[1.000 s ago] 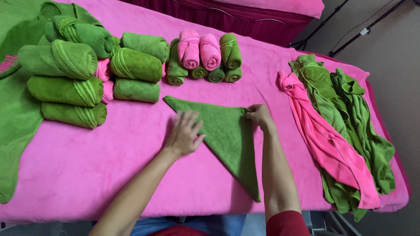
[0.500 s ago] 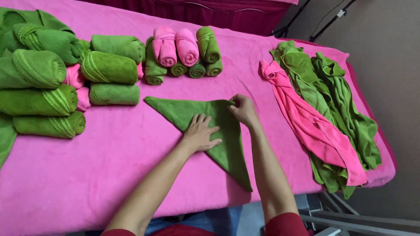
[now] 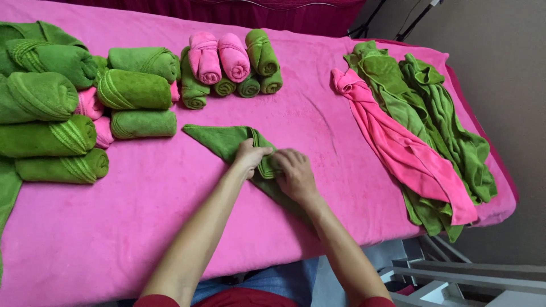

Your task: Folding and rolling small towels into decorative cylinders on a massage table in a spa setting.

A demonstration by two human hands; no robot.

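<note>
A small green towel [image 3: 222, 139] lies on the pink-covered table [image 3: 142, 216], folded over so its right side has a doubled edge and its left end runs to a point. My left hand [image 3: 249, 156] presses on the towel's middle, fingers curled over the folded edge. My right hand [image 3: 294, 173] sits just beside it, fingers closed on the same fold, covering the towel's lower right part. Both hands touch each other at the fold.
Rolled green towels [image 3: 133, 88] and small rolled pink towels [image 3: 219, 57] are stacked at the left and back middle. A pile of loose green towels [image 3: 432, 108] and one pink towel [image 3: 398, 148] lies at the right. A metal frame [image 3: 472, 273] stands beyond the table's right front corner.
The towel was a flat wide triangle with hands spread apart on it. Its right side has been folded over to the left, and both hands have come together at the fold.
</note>
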